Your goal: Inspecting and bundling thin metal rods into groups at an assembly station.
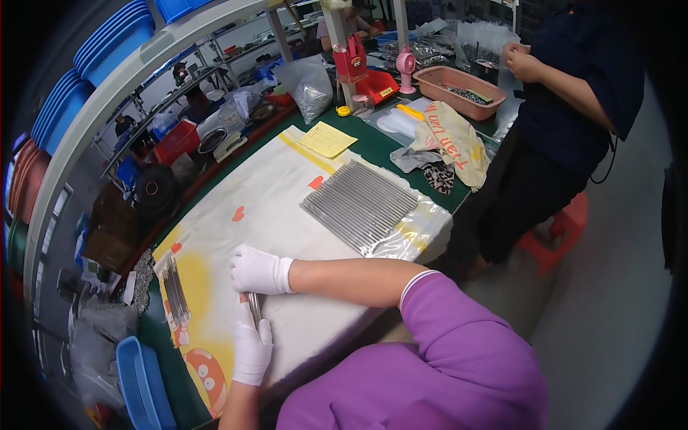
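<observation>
My left hand (251,351), in a white glove, is closed along a small bundle of thin silver metal rods (255,308). My right hand (261,271), gloved the same way, is closed over the bundle's far end, so that end is hidden. Both hands are just above or on a white cloth (279,193) printed with yellow patches and red hearts. To their left lies a small group of similar rods (175,290). Farther off to the right, a wide row of silver rods (362,204) lies side by side on clear plastic.
A yellow paper sheet (328,139) lies beyond the rods. A cloth bag (455,143), a pink basket (461,93) and a small pink fan (405,72) are at the far right. Another person (573,107) stands there. A blue tray (143,387) sits at the near left.
</observation>
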